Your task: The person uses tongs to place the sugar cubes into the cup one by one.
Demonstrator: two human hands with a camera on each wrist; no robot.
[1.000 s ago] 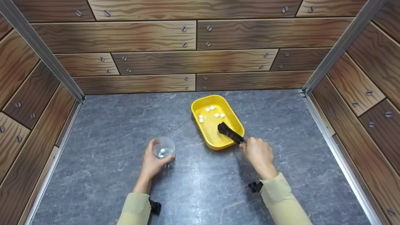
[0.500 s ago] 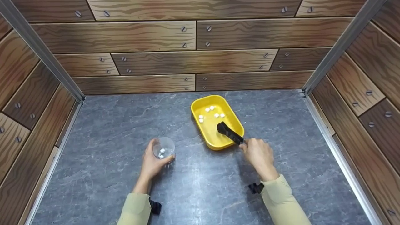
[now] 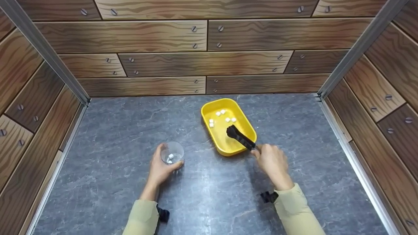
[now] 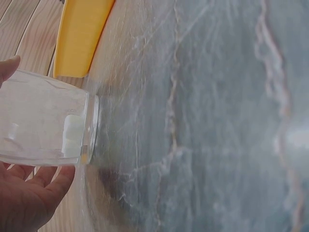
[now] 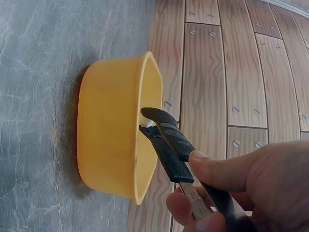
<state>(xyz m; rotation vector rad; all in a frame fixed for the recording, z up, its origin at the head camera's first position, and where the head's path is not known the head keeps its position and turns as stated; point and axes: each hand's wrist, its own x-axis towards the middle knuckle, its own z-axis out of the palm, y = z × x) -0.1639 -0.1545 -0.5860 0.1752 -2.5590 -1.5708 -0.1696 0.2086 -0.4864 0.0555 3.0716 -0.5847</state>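
In the head view my left hand (image 3: 160,168) curls around a clear plastic cup (image 3: 176,150) that stands upright on the grey surface. A few white cubes (image 3: 170,157) lie at its bottom. My right hand (image 3: 273,163) grips black-tipped tongs (image 3: 241,138), which slant over the near right rim of a yellow tray (image 3: 225,145). Several small white cubes (image 3: 230,119) sit in pairs inside that tray. The right wrist view shows metal on the tongs (image 5: 169,154), their tips close together inside the tray's rim. A bit of white shows by the tips; I cannot tell whether they hold it.
A grey marbled surface (image 3: 130,124) spreads under everything. Wood-print panels (image 3: 163,65) stand at the back and both sides, joined by metal corner posts (image 3: 359,49). Black straps (image 3: 163,215) show at both wrists.
The tongs' tips have shifted slightly up and left relative to the tray, toward the nearest cubes. The head view has drifted a little. My left hand stays on the cup.
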